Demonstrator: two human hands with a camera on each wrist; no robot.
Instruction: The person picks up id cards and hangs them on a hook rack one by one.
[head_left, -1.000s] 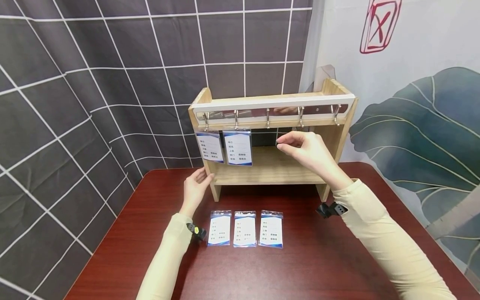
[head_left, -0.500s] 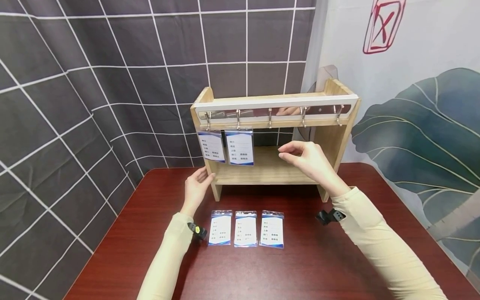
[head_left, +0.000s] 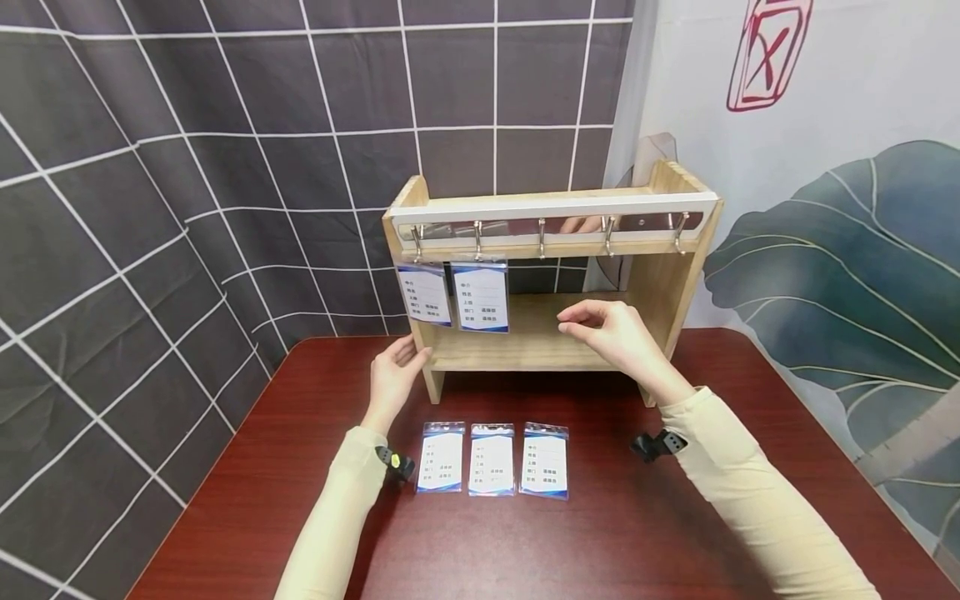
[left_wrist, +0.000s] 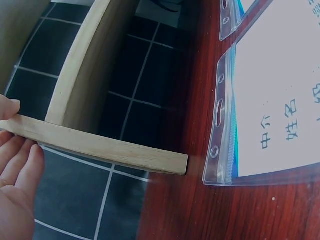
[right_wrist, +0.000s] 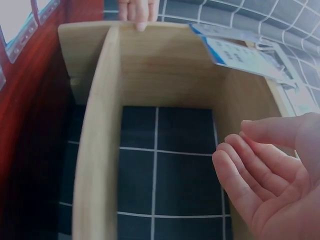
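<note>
"Centre-left, the left hand (head_left: pixel 392 380) had thumb and fingers clamped on the wooden shelf (head_left: pixel 525 357), likely steadying it!"

"And then?"

"Two hanging badges (head_left: pixel 481 298) dangled mid-frame from the leftmost two of five hooks (head_left: pixel 542 238); three flat badges (head_left: pixel 492 461) lay lower-middle on the table (head_left: pixel 480 550), rowed perhaps for easy reach!"

"The right hand (head_left: pixel 613 335)?"

"Right of centre: fingers loosely bent, thumb slightly apart, nothing visible held!"

Right hand (right_wrist: pixel 275 185) hovers near wooden rack (right_wrist: pixel 167 67); left hand (right_wrist: pixel 137 10) holds it; cards (right_wrist: pixel 242 55) hang.
</note>
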